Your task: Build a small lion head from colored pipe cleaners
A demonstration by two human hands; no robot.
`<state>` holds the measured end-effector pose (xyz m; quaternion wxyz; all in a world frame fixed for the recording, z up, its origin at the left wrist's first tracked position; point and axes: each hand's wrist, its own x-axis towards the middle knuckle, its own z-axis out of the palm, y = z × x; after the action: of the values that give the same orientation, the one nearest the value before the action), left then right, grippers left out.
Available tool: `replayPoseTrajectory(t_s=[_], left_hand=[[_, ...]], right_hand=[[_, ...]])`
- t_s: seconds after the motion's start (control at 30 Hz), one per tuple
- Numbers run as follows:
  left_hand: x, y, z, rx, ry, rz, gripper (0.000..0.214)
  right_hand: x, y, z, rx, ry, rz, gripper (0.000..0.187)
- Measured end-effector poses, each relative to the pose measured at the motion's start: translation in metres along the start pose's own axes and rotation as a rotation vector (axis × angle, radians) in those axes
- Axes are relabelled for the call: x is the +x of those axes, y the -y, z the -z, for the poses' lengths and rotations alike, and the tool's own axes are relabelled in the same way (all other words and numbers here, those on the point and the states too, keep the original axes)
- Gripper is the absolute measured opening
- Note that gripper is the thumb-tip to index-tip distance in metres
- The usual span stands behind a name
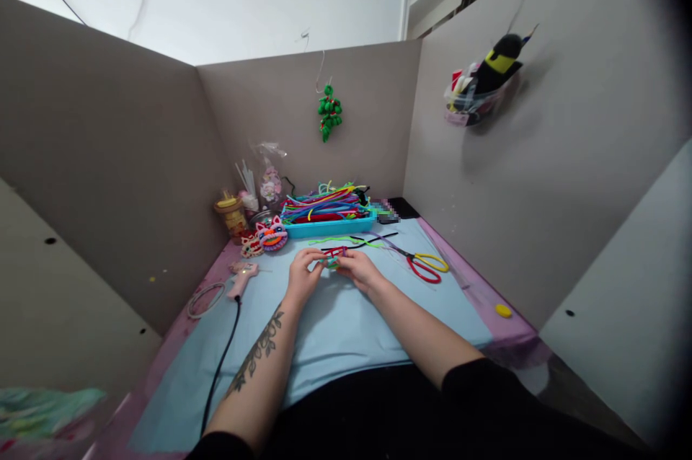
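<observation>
My left hand (303,271) and my right hand (357,269) meet over the light blue mat (335,330), fingers pinched together on a small pipe-cleaner piece (332,259) of red and green between them. Both hands are closed on it. Loose green, black and purple pipe cleaners (351,240) lie just beyond my fingers. Red and yellow scissors (424,263) rest on the mat to the right of my right hand.
A blue tray (329,226) full of coloured pipe cleaners stands at the back. Left of it sit small craft figures (264,236) and jars. A pink glue gun (241,278) with a black cord lies at the left. Cardboard walls surround the desk; a green ornament (329,112) hangs ahead.
</observation>
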<state>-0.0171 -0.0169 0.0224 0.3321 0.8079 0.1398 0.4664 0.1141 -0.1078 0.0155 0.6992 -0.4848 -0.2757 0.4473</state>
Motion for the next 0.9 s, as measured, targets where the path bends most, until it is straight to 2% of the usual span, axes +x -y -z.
replayPoseTrajectory(t_s=[0.13, 0.27, 0.4, 0.47, 0.53, 0.7, 0.9], left_hand=[[0.0, 0.007, 0.0, -0.083, 0.034, 0.045, 0.016], [0.002, 0.012, 0.002, -0.267, 0.065, 0.196, 0.032], [0.003, 0.007, 0.004, -0.312, 0.24, 0.323, 0.036], [0.001, 0.003, 0.002, -0.274, 0.346, 0.324, 0.036], [-0.002, 0.002, 0.0, -0.256, 0.399, 0.32, 0.036], [-0.006, 0.006, -0.005, -0.323, 0.374, 0.352, 0.029], [-0.005, 0.006, -0.01, -0.457, 0.359, 0.389, 0.023]], right_hand=[[0.001, 0.0, 0.002, -0.123, 0.001, 0.104, 0.01], [0.003, 0.005, 0.01, -0.372, 0.054, 0.249, 0.006], [0.005, 0.008, 0.018, -0.58, 0.081, 0.345, 0.006], [0.006, 0.006, 0.021, -0.675, 0.106, 0.376, 0.008], [0.006, 0.003, 0.022, -0.763, 0.13, 0.41, 0.007], [0.006, -0.003, 0.02, -0.873, 0.144, 0.551, 0.013], [0.004, -0.003, 0.016, -0.89, 0.114, 0.707, 0.039]])
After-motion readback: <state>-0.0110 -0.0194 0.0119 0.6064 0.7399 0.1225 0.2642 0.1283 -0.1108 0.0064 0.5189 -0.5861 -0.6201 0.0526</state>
